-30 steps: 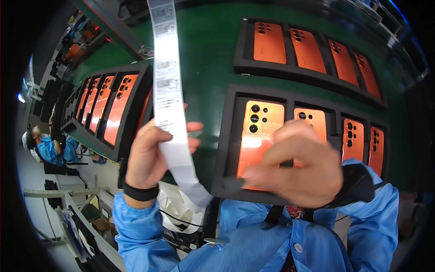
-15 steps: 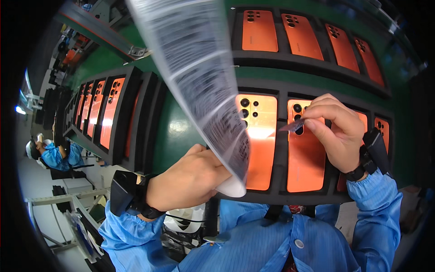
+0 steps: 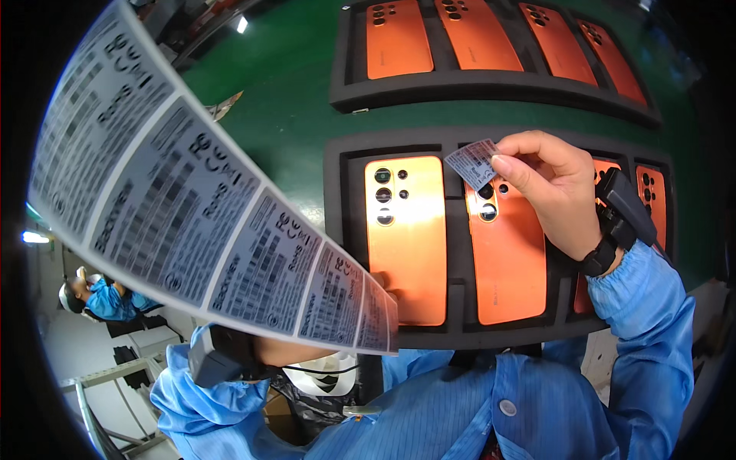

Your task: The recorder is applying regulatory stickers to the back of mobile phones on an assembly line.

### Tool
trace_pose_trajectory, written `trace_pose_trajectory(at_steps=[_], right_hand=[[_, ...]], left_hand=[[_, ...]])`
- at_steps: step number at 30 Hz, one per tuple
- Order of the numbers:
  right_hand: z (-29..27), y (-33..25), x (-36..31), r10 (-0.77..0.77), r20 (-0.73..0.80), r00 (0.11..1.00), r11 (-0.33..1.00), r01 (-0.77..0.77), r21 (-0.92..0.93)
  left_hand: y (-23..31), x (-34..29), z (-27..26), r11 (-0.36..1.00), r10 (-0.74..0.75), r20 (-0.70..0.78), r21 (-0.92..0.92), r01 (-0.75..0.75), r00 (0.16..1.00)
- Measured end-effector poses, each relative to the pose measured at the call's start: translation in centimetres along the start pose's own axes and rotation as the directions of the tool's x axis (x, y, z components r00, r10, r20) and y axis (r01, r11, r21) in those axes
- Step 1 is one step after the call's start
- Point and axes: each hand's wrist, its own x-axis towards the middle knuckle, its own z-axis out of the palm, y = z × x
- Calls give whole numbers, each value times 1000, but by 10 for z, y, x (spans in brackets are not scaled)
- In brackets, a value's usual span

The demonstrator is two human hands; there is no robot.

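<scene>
A printed grey label [image 3: 474, 163] is pinched by one corner between the thumb and forefinger of my right hand [image 3: 553, 188]. It hangs over the camera end of an orange phone [image 3: 507, 268], lying back up in a black foam tray [image 3: 460, 337]. My left hand [image 3: 287, 352] grips the lower end of a long curling strip of labels [image 3: 222, 222], which covers most of that hand. Only the wrist and a bit of a finger show past the strip. To the left of the first phone lies the strip's tip, beside another orange phone [image 3: 406, 253].
More orange phones stand partly behind my right wrist, one of them at the tray's right end [image 3: 650, 201]. Across the green table [image 3: 291, 107] a second foam tray [image 3: 491, 92] holds several orange phones. Far left, a person in blue [image 3: 115, 297] sits apart.
The label strip has swung left and spread wide, now covering my left hand. My right hand has raised its label slightly and turned it flatter, so its print shows. The view has shifted.
</scene>
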Motion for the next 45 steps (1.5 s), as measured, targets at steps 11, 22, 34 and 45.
trace_pose_trajectory(at_steps=[11, 22, 34, 45], right_hand=[[-3, 9, 4, 60, 23, 998, 989, -63, 136], [-4, 2, 3, 109, 95, 989, 968, -128, 218], [-12, 2, 7, 276, 172, 946, 954, -292, 72], [42, -20, -6, 154, 488, 859, 939, 26, -343]], left_hand=[[11, 6, 3, 975, 69, 69, 205, -82, 995], [11, -5, 28, 980, 10, -192, 196, 29, 981], [-47, 69, -4, 920, 29, -629, 322, 226, 777], [-84, 84, -4, 975, -206, -844, -137, 172, 496]])
